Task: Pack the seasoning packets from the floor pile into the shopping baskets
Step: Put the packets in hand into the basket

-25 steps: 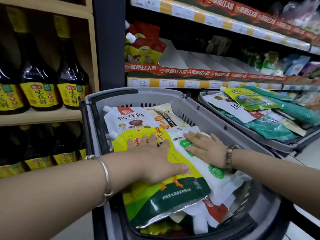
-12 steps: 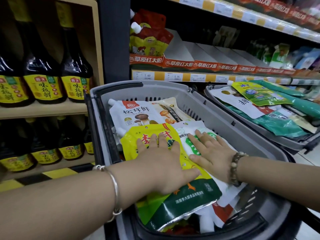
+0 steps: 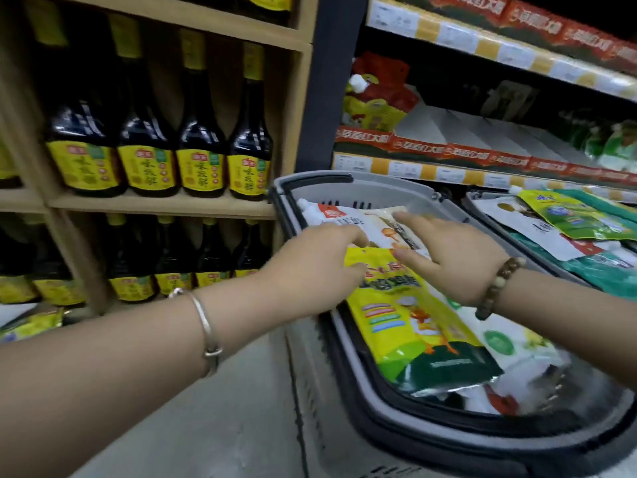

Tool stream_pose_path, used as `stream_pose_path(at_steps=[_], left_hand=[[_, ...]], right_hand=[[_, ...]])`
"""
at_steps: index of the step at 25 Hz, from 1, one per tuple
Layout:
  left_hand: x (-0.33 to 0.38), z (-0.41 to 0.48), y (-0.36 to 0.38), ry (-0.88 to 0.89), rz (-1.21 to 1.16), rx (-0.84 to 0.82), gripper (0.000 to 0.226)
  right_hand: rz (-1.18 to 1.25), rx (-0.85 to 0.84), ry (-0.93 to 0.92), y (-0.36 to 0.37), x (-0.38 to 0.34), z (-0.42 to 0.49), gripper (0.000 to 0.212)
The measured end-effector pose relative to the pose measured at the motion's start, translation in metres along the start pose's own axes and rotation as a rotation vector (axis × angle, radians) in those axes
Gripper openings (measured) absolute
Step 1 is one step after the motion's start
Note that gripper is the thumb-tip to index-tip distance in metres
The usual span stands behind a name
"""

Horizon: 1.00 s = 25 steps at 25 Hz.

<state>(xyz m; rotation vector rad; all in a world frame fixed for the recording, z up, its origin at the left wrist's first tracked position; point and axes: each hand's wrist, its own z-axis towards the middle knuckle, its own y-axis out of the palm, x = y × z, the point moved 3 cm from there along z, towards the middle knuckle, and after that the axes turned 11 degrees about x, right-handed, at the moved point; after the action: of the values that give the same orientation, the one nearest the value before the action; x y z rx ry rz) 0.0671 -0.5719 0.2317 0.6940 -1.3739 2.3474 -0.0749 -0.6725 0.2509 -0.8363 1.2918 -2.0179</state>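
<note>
A grey shopping basket [image 3: 365, 182] stands in front of me, full of seasoning packets. On top lies a yellow and green packet [image 3: 410, 326], with a white mushroom packet [image 3: 341, 217] behind it and a white packet with a green logo [image 3: 499, 339] to its right. My left hand [image 3: 310, 267] is at the yellow packet's top left corner, fingers reaching onto the white mushroom packet. My right hand [image 3: 451, 257] lies with spread, straight fingers over the packets at the basket's middle. Neither hand grips anything that I can see.
A second grey basket [image 3: 481, 201] with green, white and yellow packets stands to the right. Dark sauce bottles [image 3: 203, 146] fill wooden shelves on the left. Store shelves with price strips [image 3: 431, 170] run behind the baskets. More packets [image 3: 31, 326] lie on the floor at far left.
Both hands have slid from the middle of the yellow and white packets toward the basket's far end. The view has swung left, showing more of the bottle shelves.
</note>
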Motion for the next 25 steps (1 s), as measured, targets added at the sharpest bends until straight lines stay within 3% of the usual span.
stream_pose_path(at_steps=[3, 5, 7, 15, 19, 25], left_hand=[[-0.041, -0.030, -0.050, -0.061, 0.016, 0.121, 0.030], [-0.077, -0.056, -0.080, -0.146, 0.061, 0.168, 0.034], [-0.119, -0.085, -0.106, -0.251, 0.110, 0.198, 0.040], [-0.265, -0.242, -0.204, -0.621, 0.355, 0.269, 0.040], [-0.305, -0.336, -0.236, -0.782, 0.389, 0.339, 0.045], [-0.338, -0.449, -0.239, -1.032, 0.376, 0.386, 0.047]], right_hand=[[-0.051, 0.141, -0.200, -0.020, -0.069, 0.030, 0.081], [-0.056, 0.166, -0.315, -0.023, -0.121, 0.048, 0.075], [-0.027, 0.136, -0.395, -0.017, -0.170, 0.063, 0.063], [0.041, 0.021, -0.648, 0.050, -0.391, 0.081, 0.055], [0.017, -0.047, -0.790, 0.071, -0.490, 0.062, 0.052], [0.058, -0.160, -0.979, 0.082, -0.577, 0.030, 0.044]])
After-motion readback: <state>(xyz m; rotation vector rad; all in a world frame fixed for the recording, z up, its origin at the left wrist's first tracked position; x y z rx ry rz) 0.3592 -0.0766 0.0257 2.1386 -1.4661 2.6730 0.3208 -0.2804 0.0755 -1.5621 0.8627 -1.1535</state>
